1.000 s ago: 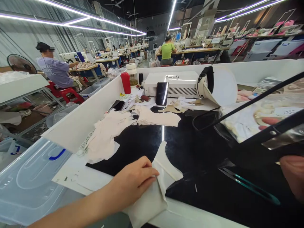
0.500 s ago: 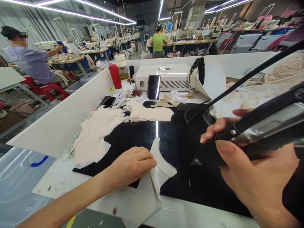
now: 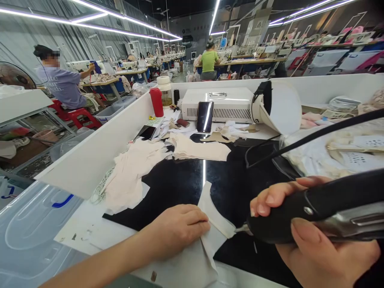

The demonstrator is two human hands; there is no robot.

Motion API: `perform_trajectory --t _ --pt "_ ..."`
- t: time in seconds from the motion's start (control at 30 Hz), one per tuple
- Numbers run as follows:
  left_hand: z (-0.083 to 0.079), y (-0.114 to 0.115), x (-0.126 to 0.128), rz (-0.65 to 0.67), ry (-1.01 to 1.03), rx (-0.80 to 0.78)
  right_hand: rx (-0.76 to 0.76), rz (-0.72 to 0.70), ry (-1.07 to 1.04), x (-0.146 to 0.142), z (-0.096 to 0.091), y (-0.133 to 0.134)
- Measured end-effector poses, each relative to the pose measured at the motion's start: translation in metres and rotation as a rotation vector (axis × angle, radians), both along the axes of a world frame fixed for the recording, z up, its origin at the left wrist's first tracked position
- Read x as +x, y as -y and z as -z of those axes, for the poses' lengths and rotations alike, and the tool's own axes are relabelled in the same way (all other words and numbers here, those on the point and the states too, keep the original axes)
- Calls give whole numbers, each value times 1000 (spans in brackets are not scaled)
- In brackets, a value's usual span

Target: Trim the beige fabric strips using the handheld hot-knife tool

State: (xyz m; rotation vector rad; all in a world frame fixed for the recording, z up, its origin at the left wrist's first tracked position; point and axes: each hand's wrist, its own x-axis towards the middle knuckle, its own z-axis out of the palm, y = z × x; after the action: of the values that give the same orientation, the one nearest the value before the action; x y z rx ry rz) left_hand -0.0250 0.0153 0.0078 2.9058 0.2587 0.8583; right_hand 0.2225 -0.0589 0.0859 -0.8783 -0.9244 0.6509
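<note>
- The right hand (image 3: 327,256) is wrapped around a black-and-silver handheld tool (image 3: 333,206), fingers curled over its rounded casing, thumb along the side.
- The left hand (image 3: 180,226) has its fingers drawn narrow, pinching a thin, off-white, curved fabric piece (image 3: 195,262) that lies partly on the table and droops over the near edge.
- A straight, narrow off-white band (image 3: 222,227) crosses the fabric; the tool's slim metal tip (image 3: 244,229) meets, or nearly meets, its right end. This piece looks mid-work, the band already laid; how much remains, I cannot tell.
- Beneath spreads a glossy, mirror-like black panel (image 3: 177,180).
- Beyond lie soft, matte, pale-pink stacks of cut cloth (image 3: 129,172); whether worked or waiting, I cannot tell.
- Farther back, a black glass-faced smartphone (image 3: 205,117) stands before a white slotted box (image 3: 231,102).
</note>
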Motion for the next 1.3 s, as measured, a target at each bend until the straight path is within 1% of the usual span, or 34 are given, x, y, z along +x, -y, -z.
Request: perform_trajectory --t 0.13,0.4,0.53,0.67,0.73,0.8,0.9,1.0,1.13,1.23,1.3 --pt "1 1 0 -1 -7 -11 15 8 4 -1 4 -1" --pt "-3 5 -3 1 -37 -72 106 53 10 -1 9 -4" --pt "-8 5 -4 -9 -48 -29 125 50 27 -1 12 -6" --pt "-19 8 7 23 -24 28 139 38 27 -1 15 -6" --pt "-24 12 17 50 -7 34 138 36 24 -1 15 -6" --pt "-26 16 29 88 -7 39 141 37 24 -1 15 -6" --pt "-20 22 45 136 -71 65 133 33 13 -2 16 -6" --pt "-11 22 52 141 -135 116 119 26 -1 -2 16 -6" --pt "-4 19 49 101 -165 136 114 33 -3 -4 15 -6" --pt "-3 17 45 65 -181 113 115 32 -9 -5 13 -6" --pt "-2 17 44 37 -149 92 124 27 -18 -6 12 -6"
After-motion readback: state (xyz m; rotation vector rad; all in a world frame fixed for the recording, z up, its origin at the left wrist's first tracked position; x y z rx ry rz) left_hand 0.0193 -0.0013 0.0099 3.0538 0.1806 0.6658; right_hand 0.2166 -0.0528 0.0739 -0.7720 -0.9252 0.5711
